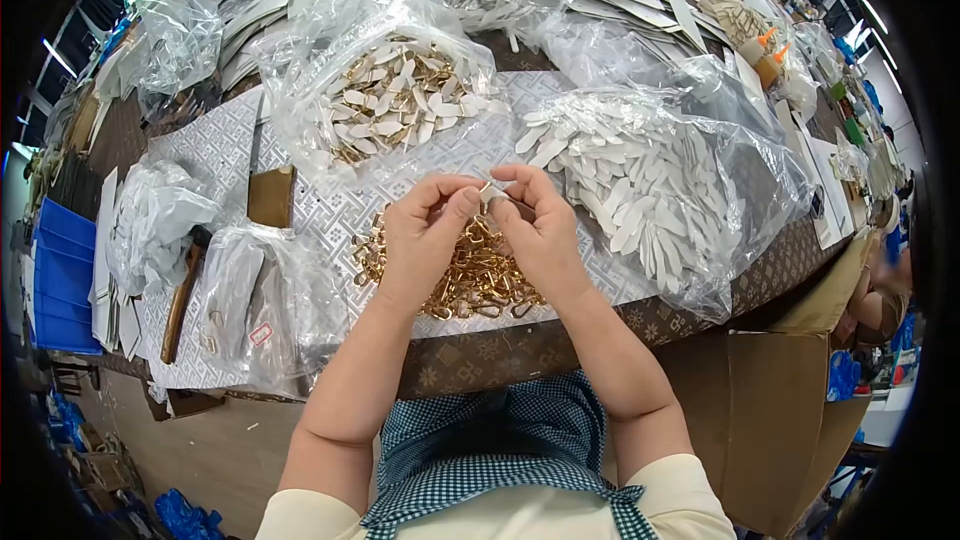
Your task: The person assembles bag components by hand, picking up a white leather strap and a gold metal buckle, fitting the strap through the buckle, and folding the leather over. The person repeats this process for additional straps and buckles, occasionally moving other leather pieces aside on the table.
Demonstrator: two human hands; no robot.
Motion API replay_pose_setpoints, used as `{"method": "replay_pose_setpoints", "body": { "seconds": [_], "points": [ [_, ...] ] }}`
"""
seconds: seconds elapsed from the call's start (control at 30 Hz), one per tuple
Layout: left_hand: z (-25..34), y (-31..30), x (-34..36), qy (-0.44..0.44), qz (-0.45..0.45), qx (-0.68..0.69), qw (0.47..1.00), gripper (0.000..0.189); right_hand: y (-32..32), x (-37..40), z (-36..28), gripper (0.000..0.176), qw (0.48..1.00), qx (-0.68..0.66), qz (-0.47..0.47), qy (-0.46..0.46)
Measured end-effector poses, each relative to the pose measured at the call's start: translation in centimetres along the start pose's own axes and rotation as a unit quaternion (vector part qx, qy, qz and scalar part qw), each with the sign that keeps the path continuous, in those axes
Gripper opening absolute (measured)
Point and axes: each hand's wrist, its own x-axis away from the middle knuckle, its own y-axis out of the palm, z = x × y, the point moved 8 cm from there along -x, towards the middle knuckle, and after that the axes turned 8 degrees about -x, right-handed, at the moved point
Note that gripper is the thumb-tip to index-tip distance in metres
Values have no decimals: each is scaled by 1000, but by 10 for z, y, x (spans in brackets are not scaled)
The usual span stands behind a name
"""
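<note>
Broadly, the bench [480, 360] carries a bag of white strips [640, 190] to the right of the pile of gold clasps [480, 285]. Just above that pile, the left hand [425, 240] and right hand [540, 235] meet, fingertips of both pinched on one small white strip [490, 195].

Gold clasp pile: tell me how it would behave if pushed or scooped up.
The gold clasp pile looks like loose metal pieces, so probably heavy for its size and apt to scatter when pushed. The hooks may tangle and lift in clumps. It lies near the table edge, so some could spill off.
</note>
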Motion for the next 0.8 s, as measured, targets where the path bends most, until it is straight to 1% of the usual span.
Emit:
{"method": "replay_pose_setpoints", "body": {
  "seconds": [0.03, 0.13, 0.23, 0.3, 0.33, 0.4, 0.53, 0.6, 0.7, 0.73, 0.8],
  "points": [
    [2, 1, 0, -4, -6, 28, 1000, 16, 0, 0, 0, 30, 1000, -1, 0, 2],
    [-10, 1, -1, -127, -35, 94, 987, 17, 0, 1, 0, 27, 1000, 11, -13, 0],
    [-15, 5, -4, -136, -102, 106, 980, 20, 3, 2, -2, 25, 998, 42, -46, -18],
    [-19, 4, -5, -142, -119, 102, 977, 20, 6, 4, -6, 24, 996, 51, -63, -19],
    [-20, 5, -5, -146, -129, 100, 976, 20, 6, 5, -9, 24, 995, 64, -65, -34],
    [-20, 4, -5, -154, -123, 95, 976, 19, 8, 6, -14, 26, 992, 88, -69, -64],
    [-21, 3, -3, -173, -116, 77, 975, 19, 11, 6, -21, 31, 989, 96, -73, -86],
    [-21, 2, -5, -146, -126, 73, 979, 19, 11, 7, -21, 31, 990, 80, -79, -84],
    [-13, 3, -4, -117, -140, 60, 981, 20, 16, 9, -35, 31, 960, 176, -118, -180],
    [-10, 3, -4, -110, -144, 55, 982, 20, 13, 7, -31, 29, 970, 161, -106, -151],
    [-9, 6, -1, -125, -154, 55, 979, 19, 9, 6, -19, 26, 984, 130, -82, -91]
  ]
}}
